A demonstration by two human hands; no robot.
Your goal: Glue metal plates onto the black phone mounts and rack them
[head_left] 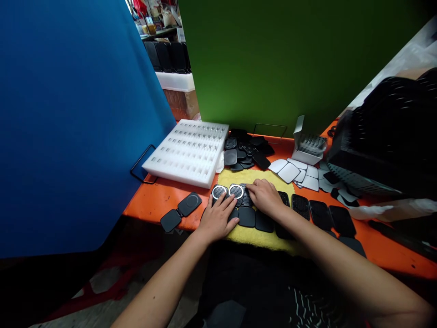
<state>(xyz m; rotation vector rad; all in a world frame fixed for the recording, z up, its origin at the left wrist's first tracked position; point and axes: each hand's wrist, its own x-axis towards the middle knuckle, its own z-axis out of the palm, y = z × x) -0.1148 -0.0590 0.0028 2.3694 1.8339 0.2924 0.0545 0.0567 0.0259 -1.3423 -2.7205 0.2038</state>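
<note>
A row of hinged black square panels lies on a yellow cloth (246, 233) in front of me. Two of the upper panels carry white rings (236, 191), and their surfaces look gridded. My left hand (216, 218) rests spread over the left end of the row, fingertips at the ringed panels. Just to its right, my right hand (264, 196) is closed, with its fingertips down at a gridded black panel (246, 198); whatever they pinch is hidden. Below it are plain black panels (246, 217). Farther left lies an unfolded pair of black panels (189, 203).
A white foam tray (205, 180) with rows of slots sits behind my left hand. Beyond the cloth are a pile of black panels (231, 157), white rounded sheets (288, 172) and a small white box (307, 157). Blue (75, 127) and green boards (266, 64) stand around the orange table (143, 200).
</note>
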